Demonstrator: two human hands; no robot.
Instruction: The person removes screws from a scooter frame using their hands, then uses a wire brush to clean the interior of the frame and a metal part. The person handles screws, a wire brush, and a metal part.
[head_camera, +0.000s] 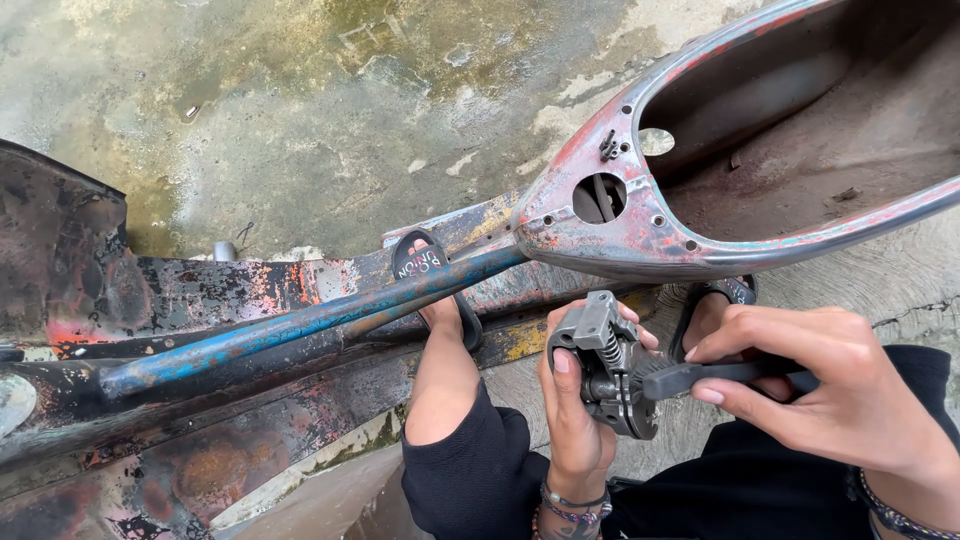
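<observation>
Left hand (578, 400) clasps the metal part (606, 365); right hand (800, 375) pinches its lever (700, 376).

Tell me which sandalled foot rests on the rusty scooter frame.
The left foot, in the lettered black sandal, under the blue tube; the other stands on concrete.

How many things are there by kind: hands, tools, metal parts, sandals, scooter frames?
Hands: 2, left hand and right hand
Black tool: 1
Grey part: 1
Sandals: 2, and
Scooter frame: 1
Total: 7
</observation>
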